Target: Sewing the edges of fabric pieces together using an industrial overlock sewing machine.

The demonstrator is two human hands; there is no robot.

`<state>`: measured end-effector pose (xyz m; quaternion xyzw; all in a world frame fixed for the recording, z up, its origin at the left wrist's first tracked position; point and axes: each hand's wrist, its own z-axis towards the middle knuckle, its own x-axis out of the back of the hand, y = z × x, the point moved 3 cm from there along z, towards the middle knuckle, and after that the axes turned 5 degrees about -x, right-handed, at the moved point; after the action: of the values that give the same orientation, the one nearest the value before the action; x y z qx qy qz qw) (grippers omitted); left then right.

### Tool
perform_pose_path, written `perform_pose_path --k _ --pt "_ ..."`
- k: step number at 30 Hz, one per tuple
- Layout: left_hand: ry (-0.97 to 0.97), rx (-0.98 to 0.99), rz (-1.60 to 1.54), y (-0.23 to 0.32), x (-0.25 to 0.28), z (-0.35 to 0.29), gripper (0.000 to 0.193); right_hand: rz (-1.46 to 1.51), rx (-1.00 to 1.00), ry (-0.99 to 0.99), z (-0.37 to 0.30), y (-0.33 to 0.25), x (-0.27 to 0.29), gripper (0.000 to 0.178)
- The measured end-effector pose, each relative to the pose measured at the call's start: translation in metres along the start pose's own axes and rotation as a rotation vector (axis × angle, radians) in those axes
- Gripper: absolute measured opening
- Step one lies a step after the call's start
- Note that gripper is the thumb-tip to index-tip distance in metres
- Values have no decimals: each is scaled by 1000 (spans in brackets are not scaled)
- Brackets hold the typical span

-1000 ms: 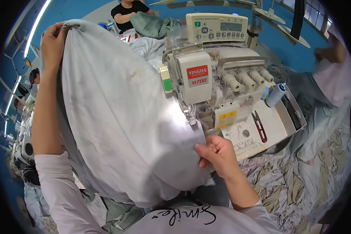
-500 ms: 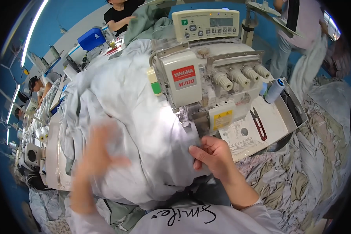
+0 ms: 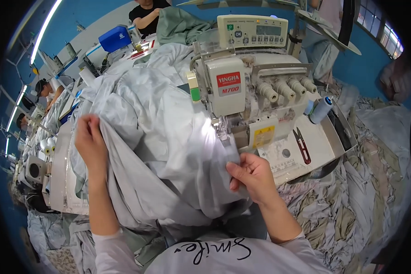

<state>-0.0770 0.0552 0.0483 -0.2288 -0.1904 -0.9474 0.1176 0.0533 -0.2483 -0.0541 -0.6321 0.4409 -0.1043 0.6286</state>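
A large heap of pale grey fabric (image 3: 164, 137) lies in front of me and runs up to the lit needle area of an overlock sewing machine (image 3: 224, 98). At the heap's left side, my left hand (image 3: 91, 140) is closed on a fold and draws it up into a long crease. My right hand (image 3: 252, 176) pinches the fabric's right edge between thumb and fingers, just below the presser foot (image 3: 222, 130). The edge reaches from that pinch up to the foot, where the machine parts hide it.
Red-handled thread snips (image 3: 302, 146) lie on the machine's white bed, near a blue thread cone (image 3: 322, 110) in a side tray. Crumpled cloth (image 3: 347, 196) is piled at the right. A blue sewing machine (image 3: 115, 39) and a person in black (image 3: 147, 18) are at the back.
My left hand, blurred and loose over the fabric before, has moved up and left and closed on a fold. My right hand keeps its pinch. The view has shifted slightly.
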Motion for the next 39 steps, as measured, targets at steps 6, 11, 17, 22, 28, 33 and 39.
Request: perform_pose_path --k 6,11,17,22,28,33,39 --pt "193 -186 169 -36 -8 117 19 -5 10 -29 -1 1 -3 16" --pt "190 -231 367 -56 -24 210 26 -32 5 -17 0 0 0 14" --pt "299 -112 562 -128 34 301 30 -38 -2 -46 -4 -3 -2 15" --pt "-256 -339 85 -85 -2 191 35 -27 -5 0 -1 -4 -4 16" --pt "-887 -263 -136 52 10 -120 37 -20 -56 -37 -1 -3 1 16" --pt "-523 62 -34 25 9 -125 10 -24 -25 -35 -2 -5 0 17" --pt "-30 2 -133 7 -22 -24 9 -88 -77 -120 3 -9 10 16"
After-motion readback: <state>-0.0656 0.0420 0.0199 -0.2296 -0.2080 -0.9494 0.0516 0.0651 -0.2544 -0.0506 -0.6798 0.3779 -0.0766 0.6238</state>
